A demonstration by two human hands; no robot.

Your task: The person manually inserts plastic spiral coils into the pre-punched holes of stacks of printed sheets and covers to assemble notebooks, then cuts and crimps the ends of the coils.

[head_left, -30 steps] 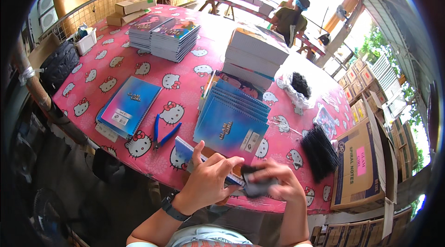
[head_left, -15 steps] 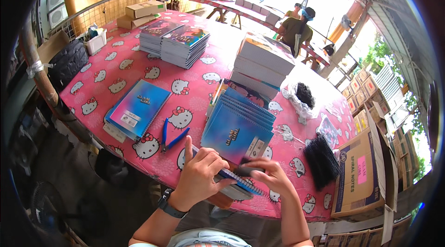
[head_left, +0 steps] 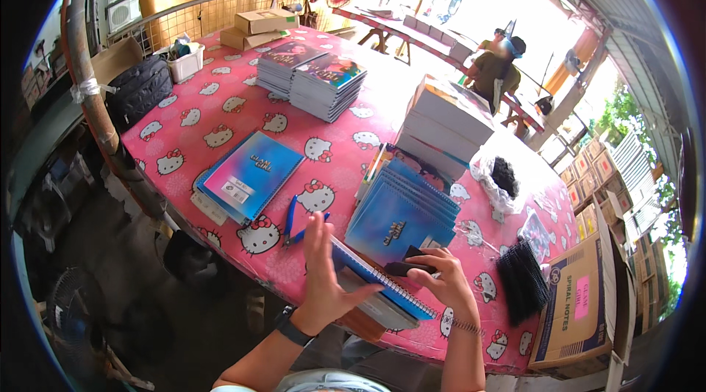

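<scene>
A blue spiral notebook (head_left: 351, 262) stands tilted at the table's near edge, its wire coil (head_left: 396, 290) facing up. The coil's loose end (head_left: 468, 329) sticks out past the notebook beside my right wrist. My left hand (head_left: 326, 285) rests against the notebook's left end, fingers stretched up and thumb spread along its side. My right hand (head_left: 443, 283) grips a dark block-like tool (head_left: 406, 262) close above the coil; its exact kind is unclear. Blue-handled cutting pliers (head_left: 291, 224) lie just beyond my left hand. Ahead is a fanned stack of blue notebooks (head_left: 401, 219).
More notebooks (head_left: 254, 171) lie at left, with book stacks (head_left: 323, 87) behind and a tall pile (head_left: 448, 121) farther right. Black coils (head_left: 522, 283) lie near a cardboard box (head_left: 581, 311). A bag of black pieces (head_left: 501, 175) sits at right. Another person (head_left: 494, 72) sits at a far table.
My left hand has loosened from its grip on the notebook, fingers now straightened. The notebook's coiled edge shows more fully, with loose coil past its end. The view has shifted, moving the scene rightward.
</scene>
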